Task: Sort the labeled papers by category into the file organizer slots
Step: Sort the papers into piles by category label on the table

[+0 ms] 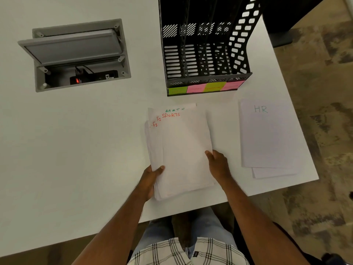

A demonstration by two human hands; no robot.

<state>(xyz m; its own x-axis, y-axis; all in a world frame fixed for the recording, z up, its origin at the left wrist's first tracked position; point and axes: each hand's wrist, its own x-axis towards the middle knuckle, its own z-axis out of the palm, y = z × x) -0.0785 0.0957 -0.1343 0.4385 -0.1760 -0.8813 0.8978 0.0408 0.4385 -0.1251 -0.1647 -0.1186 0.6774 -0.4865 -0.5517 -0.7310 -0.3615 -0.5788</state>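
Observation:
A stack of white labeled papers [181,148] lies on the white table, near its front edge. The sheets are fanned at the top, showing "SPORTS" in red, green letters above it and red letters at the left. My left hand [152,176] grips the stack's lower left edge, thumb on top. My right hand [217,165] holds its right edge. A black mesh file organizer [206,54] with several slots stands behind the stack, with green and pink sticky labels along its front. A separate small pile with "HR" on top [267,134] lies to the right.
An open grey cable box [76,54] is sunk into the table [76,150] at the left, with a plug and a red light inside. The table's right edge runs just past the HR pile, over patterned carpet. My knees are under the front edge.

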